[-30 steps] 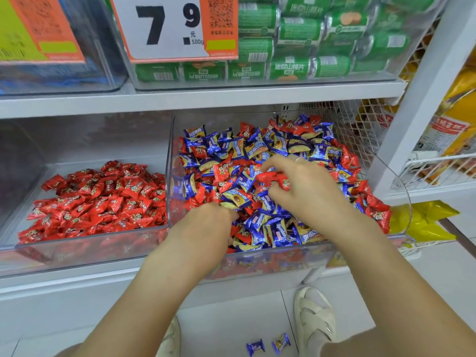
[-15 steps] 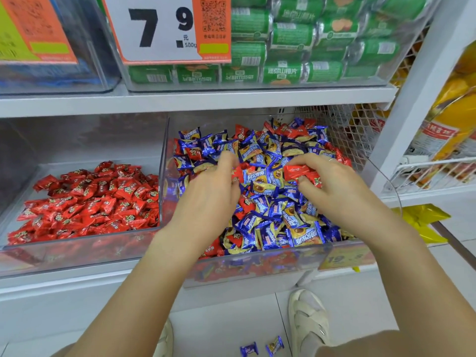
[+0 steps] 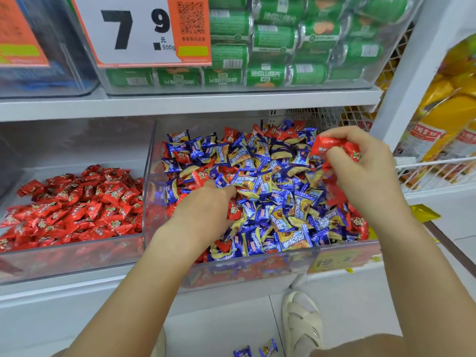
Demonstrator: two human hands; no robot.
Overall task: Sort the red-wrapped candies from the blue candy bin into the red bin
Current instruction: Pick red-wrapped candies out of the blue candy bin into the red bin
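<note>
A clear bin [image 3: 257,269] on the lower shelf holds a heap of blue-wrapped candies [image 3: 268,181] with red-wrapped ones mixed in. To its left a second clear bin [image 3: 64,258] holds only red-wrapped candies [image 3: 77,207]. My right hand [image 3: 365,171] is raised over the right side of the blue heap and grips a bunch of red-wrapped candies [image 3: 332,145]. My left hand [image 3: 206,212] lies low in the blue bin's left part, fingers curled into the candies; what they hold is hidden.
A shelf above carries a clear box of green packets [image 3: 283,47] and a price sign [image 3: 139,29]. Yellow bags [image 3: 448,112] hang in a wire rack at right. Two blue candies [image 3: 255,350] lie on the floor by a white sandal [image 3: 304,320].
My right hand has lifted up and to the right, out of the heap, with red candies in its grip. My left hand has sunk lower into the bin's left part.
</note>
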